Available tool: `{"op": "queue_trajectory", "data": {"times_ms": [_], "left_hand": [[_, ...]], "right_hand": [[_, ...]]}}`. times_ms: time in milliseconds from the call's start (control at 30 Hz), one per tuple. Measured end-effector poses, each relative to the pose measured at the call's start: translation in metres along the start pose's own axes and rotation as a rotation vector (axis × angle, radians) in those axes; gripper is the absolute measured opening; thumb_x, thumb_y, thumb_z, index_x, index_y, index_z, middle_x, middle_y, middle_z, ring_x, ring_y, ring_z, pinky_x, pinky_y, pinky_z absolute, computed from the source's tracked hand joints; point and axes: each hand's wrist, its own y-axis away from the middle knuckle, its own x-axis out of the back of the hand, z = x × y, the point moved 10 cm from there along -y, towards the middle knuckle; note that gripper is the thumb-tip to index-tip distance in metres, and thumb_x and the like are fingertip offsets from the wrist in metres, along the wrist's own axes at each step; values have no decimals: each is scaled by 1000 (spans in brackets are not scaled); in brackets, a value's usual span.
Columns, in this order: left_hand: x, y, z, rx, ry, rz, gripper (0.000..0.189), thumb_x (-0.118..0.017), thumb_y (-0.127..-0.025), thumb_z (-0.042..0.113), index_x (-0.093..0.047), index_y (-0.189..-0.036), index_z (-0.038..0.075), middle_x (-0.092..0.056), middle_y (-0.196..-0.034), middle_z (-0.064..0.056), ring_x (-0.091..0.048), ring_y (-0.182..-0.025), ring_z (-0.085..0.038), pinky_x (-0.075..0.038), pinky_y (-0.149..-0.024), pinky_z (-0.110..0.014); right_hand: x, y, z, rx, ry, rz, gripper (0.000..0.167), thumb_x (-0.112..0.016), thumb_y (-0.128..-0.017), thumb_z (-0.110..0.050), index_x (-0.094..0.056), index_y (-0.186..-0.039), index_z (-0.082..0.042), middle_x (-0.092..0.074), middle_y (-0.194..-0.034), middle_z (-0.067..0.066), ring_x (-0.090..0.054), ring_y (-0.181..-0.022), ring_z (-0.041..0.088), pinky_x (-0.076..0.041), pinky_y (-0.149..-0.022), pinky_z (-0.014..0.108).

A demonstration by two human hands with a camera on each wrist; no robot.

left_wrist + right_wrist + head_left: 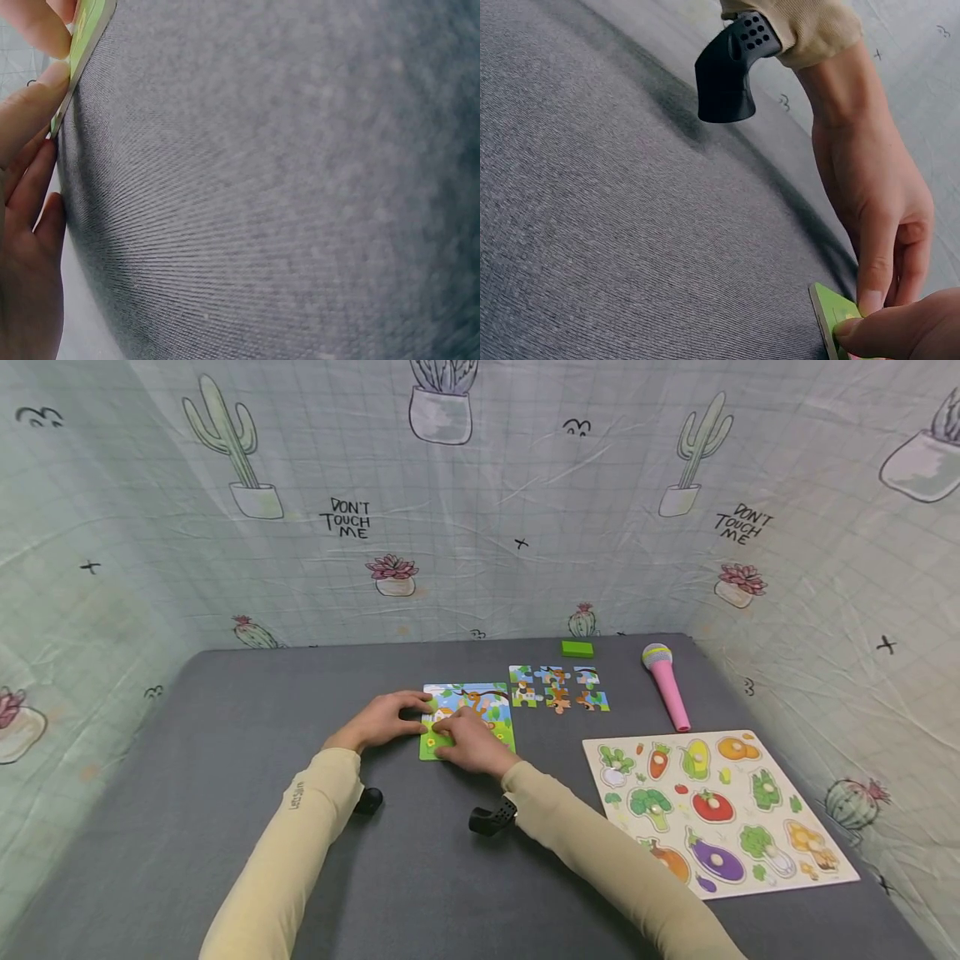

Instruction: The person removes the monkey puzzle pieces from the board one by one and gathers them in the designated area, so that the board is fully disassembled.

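A small picture puzzle board (498, 737) with a green, blue and brown scene lies under both hands. My left hand (382, 720) rests at its left side, thumb and fingers reaching the edge; in the left wrist view the thumb (41, 94) touches the rim. My right hand (474, 742) lies over the board from the right, its fingertips and thumb (889, 330) pressing on the face near the left side. Whether a piece sits beneath those fingertips is hidden. Several loose jigsaw pieces (557, 697) lie in two rows beside the board's upper right.
A green block (577, 649) is at the table's back edge. To the right lies a pink toy microphone (670, 693). Nearer me is a white vegetable peg board (727, 835), close to my right forearm. Printed cloth walls enclose the grey table (247, 735).
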Motion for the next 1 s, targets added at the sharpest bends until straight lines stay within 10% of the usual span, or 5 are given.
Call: {"op": "queue_trajectory", "data": {"times_ms": [1000], "left_hand": [[2, -1, 3, -13, -10, -13, 37, -72, -90, 26, -69, -121, 6, -52, -143, -9, -42, -135, -34, -34, -111, -52]], "right_hand": [[4, 1, 1, -42, -49, 49, 33, -70, -91, -13, -63, -122, -6, -52, -104, 12, -43, -89, 22, -40, -74, 34]]}}
